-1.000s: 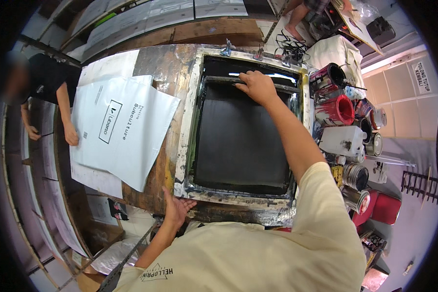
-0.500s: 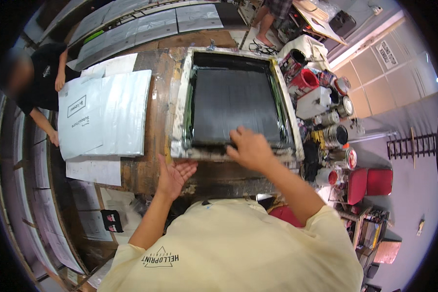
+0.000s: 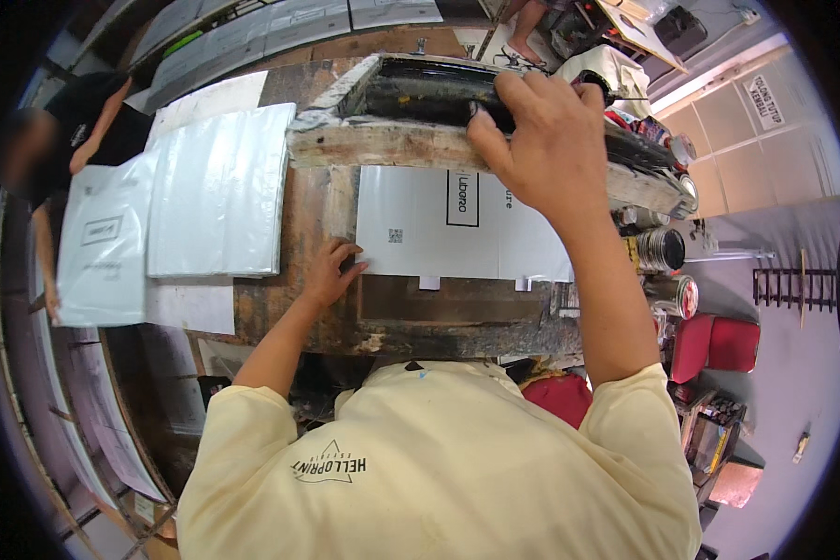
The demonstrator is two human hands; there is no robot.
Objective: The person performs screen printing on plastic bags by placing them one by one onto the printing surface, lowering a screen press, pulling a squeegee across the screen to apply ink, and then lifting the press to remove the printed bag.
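My right hand (image 3: 551,140) grips the near rail of a wooden screen-printing frame (image 3: 392,147), its fingers over the top and its thumb on the inner side. The frame is tilted, with its near side raised off the table and dark ink on its inside. Under it lies a flat white plastic bag (image 3: 425,224) with black print and a small square code. Beside the bag's left edge is my left hand (image 3: 331,271), thumb and forefinger apart, fingertips at the edge. The bag's far part is hidden by the frame.
On the worn wooden table (image 3: 313,205), a stack of white bags (image 3: 217,201) lies at the left. A co-worker's arm (image 3: 98,131) reaches a printed white bag (image 3: 103,257) there. Paint cans (image 3: 661,249) crowd the right side. A red chair (image 3: 733,343) stands beyond.
The frame's near side has risen under my right hand, uncovering the printed bag. My left hand has moved up to the bag's edge. The co-worker's printed bag has shifted left off the stack.
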